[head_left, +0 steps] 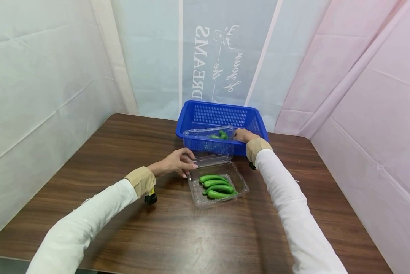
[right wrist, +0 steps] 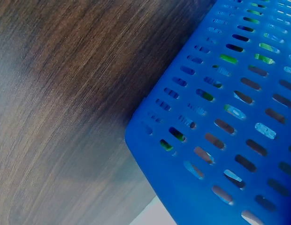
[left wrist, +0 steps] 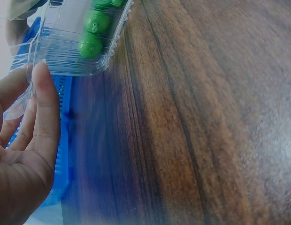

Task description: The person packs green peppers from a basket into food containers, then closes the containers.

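Observation:
A clear plastic clamshell container (head_left: 240, 182) lies on the table with its lid (head_left: 194, 134) raised, leaning toward the blue basket (head_left: 181, 123). Several slim, curved green vegetables (head_left: 218, 187) lie side by side in its base; their exact kind is unclear. My left hand (head_left: 175, 163) pinches the container's left edge near the hinge between thumb and fingers, as the left wrist view also shows. Over the basket's front rim reaches my right hand (head_left: 244, 135), near more green vegetables (head_left: 223, 134). Its fingertips are hidden, and the basket wall (right wrist: 183, 154) blocks the right wrist view.
The brown wooden table (head_left: 129, 232) extends around the container and ends at a rounded front left corner. Behind the basket hangs a printed cloth (head_left: 222, 57), with pale sheets at both sides. A wrist camera (head_left: 151, 198) hangs under the left wrist.

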### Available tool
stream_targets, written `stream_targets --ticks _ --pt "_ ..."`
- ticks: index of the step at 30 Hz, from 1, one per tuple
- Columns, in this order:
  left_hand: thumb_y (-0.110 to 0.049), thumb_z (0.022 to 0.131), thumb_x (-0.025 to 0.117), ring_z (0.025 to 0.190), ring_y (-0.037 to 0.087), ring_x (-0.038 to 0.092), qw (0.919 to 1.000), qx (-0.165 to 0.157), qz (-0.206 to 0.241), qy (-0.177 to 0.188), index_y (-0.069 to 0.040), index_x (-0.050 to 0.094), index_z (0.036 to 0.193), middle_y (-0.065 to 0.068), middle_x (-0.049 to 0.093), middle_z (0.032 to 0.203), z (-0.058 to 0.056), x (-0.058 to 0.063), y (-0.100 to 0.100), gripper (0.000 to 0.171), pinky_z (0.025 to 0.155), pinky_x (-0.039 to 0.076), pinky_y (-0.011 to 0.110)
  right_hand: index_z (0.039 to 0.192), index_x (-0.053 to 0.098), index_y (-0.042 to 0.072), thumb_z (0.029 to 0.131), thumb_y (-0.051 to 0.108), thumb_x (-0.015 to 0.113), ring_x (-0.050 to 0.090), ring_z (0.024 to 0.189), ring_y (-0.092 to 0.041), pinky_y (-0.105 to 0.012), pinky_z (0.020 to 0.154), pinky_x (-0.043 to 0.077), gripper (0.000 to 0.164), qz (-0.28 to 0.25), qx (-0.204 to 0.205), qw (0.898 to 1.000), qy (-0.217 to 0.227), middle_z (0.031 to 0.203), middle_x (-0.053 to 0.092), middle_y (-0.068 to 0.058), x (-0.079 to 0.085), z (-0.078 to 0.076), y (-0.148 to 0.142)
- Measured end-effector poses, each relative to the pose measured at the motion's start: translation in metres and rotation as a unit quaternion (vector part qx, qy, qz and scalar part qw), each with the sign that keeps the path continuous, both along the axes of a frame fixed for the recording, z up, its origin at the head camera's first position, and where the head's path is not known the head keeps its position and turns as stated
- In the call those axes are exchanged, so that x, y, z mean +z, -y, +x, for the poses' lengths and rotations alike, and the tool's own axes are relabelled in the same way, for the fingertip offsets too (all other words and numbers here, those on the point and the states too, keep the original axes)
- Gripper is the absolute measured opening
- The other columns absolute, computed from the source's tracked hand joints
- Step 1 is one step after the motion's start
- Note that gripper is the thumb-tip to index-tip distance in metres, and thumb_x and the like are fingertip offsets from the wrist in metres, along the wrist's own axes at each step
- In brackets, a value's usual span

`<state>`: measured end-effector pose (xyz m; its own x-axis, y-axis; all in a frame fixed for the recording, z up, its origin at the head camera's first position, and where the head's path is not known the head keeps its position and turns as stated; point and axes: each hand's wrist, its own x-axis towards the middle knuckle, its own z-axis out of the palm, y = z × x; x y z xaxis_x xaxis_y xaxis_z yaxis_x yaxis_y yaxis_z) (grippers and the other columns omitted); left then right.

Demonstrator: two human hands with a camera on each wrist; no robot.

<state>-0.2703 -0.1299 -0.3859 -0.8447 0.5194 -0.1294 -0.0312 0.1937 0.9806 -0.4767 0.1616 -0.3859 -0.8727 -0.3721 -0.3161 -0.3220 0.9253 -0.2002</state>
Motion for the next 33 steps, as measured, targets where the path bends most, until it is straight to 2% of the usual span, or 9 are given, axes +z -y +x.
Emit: stream_targets --ticks 2,4,5,8,14,20,24,30,33 --pt "-0.009 0.081 0.065 0.067 0.029 0.060 1.0000 0.000 -0.001 -0.001 0.004 0.038 0.116 0.033 0.051 0.104 0.000 0.001 0.000 0.046 0.067 0.048 0.055 0.110 0.057 0.000 0.090 0.018 0.046 0.052 0.089 -0.028 -0.041 0.076 0.044 0.029 0.002 -0.013 1.000 -0.006 0.109 0.056 -0.019 0.021 0.027 0.007" --pt "-0.009 0.081 0.065 0.068 0.029 0.060 1.0000 0.000 -0.001 -0.002 0.004 0.038 0.116 0.034 0.051 0.104 0.001 0.001 0.000 0.046 0.067 0.048 0.055 0.112 0.056 0.001 0.091 0.019 0.046 0.052 0.090 -0.028 -0.041 0.076 0.044 0.030 0.001 -0.012 1.000 -0.023 0.110 0.056 -0.019 0.031 0.040 0.009" --pt "-0.009 0.081 0.065 0.068 0.030 0.060 1.0000 0.000 -0.002 -0.002 0.004 0.038 0.116 0.033 0.051 0.104 0.001 0.001 0.000 0.046 0.067 0.048 0.056 0.113 0.057 0.003 0.091 0.020 0.046 0.052 0.092 -0.028 -0.042 0.077 0.044 0.030 0.003 -0.021 0.999 -0.028 0.111 0.056 -0.017 0.032 0.042 0.009" --pt "-0.010 0.081 0.065 0.069 0.031 0.060 1.0000 -0.001 -0.004 -0.002 0.004 0.037 0.117 0.033 0.052 0.104 0.001 0.001 0.001 0.047 0.068 0.047 0.056 0.109 0.060 0.007 0.091 0.019 0.046 0.053 0.092 -0.028 -0.042 0.075 0.045 0.027 -0.002 -0.027 0.998 -0.048 0.108 0.058 -0.014 0.031 0.042 0.009" --pt "-0.010 0.081 0.065 0.070 0.033 0.059 1.0000 0.001 -0.003 0.000 0.004 0.038 0.117 0.032 0.052 0.104 0.002 0.000 0.002 0.047 0.069 0.046 0.057 0.093 0.063 0.011 0.088 0.016 0.046 0.054 0.083 -0.030 -0.045 0.067 0.044 0.019 -0.003 -0.031 0.996 -0.088 0.094 0.060 -0.012 0.036 0.046 0.012" --pt "-0.012 0.080 0.066 0.069 0.032 0.059 1.0000 0.003 -0.007 -0.003 0.003 0.038 0.117 0.031 0.053 0.103 -0.007 -0.012 0.002 0.048 0.067 0.047 0.056 0.095 0.064 0.014 0.087 0.015 0.047 0.055 0.080 -0.028 -0.044 0.068 0.045 0.019 -0.023 -0.038 0.987 -0.154 0.093 0.061 -0.008 0.033 0.047 0.011" --pt "-0.015 0.080 0.067 0.068 0.029 0.060 0.9999 0.008 -0.009 -0.008 0.000 0.039 0.117 0.028 0.055 0.102 -0.011 -0.020 0.002 0.049 0.065 0.048 0.055 0.093 0.066 0.016 0.086 0.012 0.047 0.055 0.074 -0.027 -0.043 0.062 0.045 0.020 -0.040 -0.031 0.980 -0.192 0.091 0.061 -0.007 0.033 0.050 0.009" --pt "-0.018 0.079 0.068 0.067 0.028 0.060 0.9993 0.020 -0.019 -0.025 -0.004 0.041 0.113 0.023 0.058 0.098 -0.009 -0.020 0.002 0.046 0.063 0.050 0.051 0.094 0.067 0.018 0.086 0.010 0.049 0.053 0.071 -0.025 -0.039 0.055 0.042 0.021 -0.064 -0.017 0.970 -0.235 0.100 0.061 -0.007 0.041 0.059 0.003" --pt "-0.018 0.079 0.068 0.067 0.028 0.060 0.9992 0.022 -0.019 -0.028 -0.005 0.042 0.112 0.023 0.058 0.097 -0.009 -0.020 0.001 0.044 0.062 0.051 0.050 0.098 0.067 0.016 0.087 0.010 0.049 0.054 0.077 -0.026 -0.039 0.057 0.044 0.022 -0.067 -0.001 0.964 -0.256 0.105 0.059 -0.008 0.045 0.064 -0.001"
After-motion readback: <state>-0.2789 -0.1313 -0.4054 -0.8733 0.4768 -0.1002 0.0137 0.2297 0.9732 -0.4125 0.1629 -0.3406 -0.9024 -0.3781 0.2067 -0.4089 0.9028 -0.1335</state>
